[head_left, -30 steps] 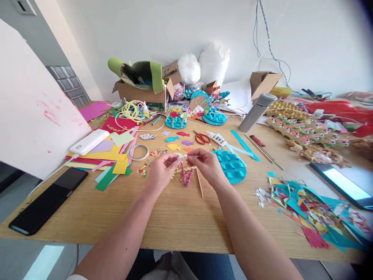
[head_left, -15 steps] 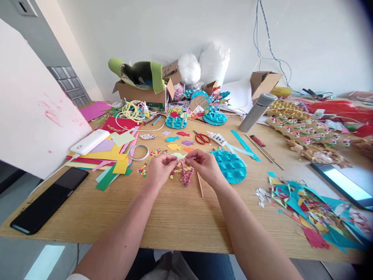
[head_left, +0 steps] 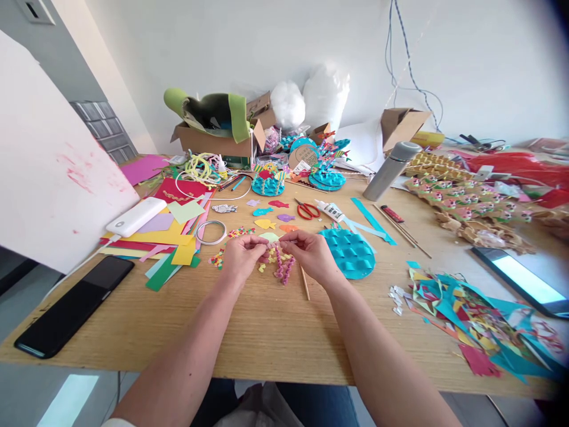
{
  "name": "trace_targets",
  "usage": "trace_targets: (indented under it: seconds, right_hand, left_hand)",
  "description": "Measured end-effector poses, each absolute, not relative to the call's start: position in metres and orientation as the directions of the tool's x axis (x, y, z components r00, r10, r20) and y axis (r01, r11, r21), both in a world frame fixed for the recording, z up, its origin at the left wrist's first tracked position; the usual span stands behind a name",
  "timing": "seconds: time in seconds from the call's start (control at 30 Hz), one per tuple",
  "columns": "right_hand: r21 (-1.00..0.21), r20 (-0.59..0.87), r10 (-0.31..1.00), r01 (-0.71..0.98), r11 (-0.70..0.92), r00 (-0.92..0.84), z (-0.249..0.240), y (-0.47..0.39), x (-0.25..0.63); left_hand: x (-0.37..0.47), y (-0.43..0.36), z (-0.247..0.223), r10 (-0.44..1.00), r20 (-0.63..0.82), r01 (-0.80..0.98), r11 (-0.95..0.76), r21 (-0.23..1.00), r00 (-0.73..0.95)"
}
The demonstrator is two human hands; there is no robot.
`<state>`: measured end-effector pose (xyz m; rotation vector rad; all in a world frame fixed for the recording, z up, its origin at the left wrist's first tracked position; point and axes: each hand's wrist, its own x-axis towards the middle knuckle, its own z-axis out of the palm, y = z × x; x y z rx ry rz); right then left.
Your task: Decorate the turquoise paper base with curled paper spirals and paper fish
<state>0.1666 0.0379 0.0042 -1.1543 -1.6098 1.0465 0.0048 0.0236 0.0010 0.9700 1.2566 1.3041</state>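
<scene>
My left hand (head_left: 242, 257) and my right hand (head_left: 308, 255) meet over the middle of the table, fingertips pinched together. Between them is a small pale pink strip (head_left: 273, 244), partly hidden by the fingers. Just below lie curled purple-pink paper strips (head_left: 285, 270), with yellow curled strips (head_left: 263, 267) beside them. A pale green paper piece (head_left: 269, 236) shows behind the fingertips. Near my right hand are a thin wooden stick (head_left: 304, 283) and a blue woven paper disc (head_left: 349, 255). Paper fish, among them a yellow fish (head_left: 265, 224), lie beyond the hands.
Red-handled scissors (head_left: 307, 209) and a glue bottle (head_left: 331, 211) lie past my right hand. A tape roll (head_left: 210, 232) and coloured paper (head_left: 178, 237) are left; a black phone (head_left: 73, 305) lies front left. Paper scraps (head_left: 480, 320) cover the right; a grey flask (head_left: 391, 171) stands behind.
Both hands stay nearly in place with small finger movements. The right fingertips have shifted slightly left, closer to the left ones. The whole view has moved very slightly.
</scene>
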Motion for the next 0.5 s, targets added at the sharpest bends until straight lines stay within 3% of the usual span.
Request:
trace_targets:
  seconds: [0.5]
  right_hand:
    - [-0.932, 0.185, 0.967, 0.282, 0.229, -0.176, -0.0017, 0.0401, 0.1671]
  left_hand:
    - [0.0005, 0.0258, 0.0008, 0.976, -0.117, -0.122, 0.095, 0.988, -0.183]
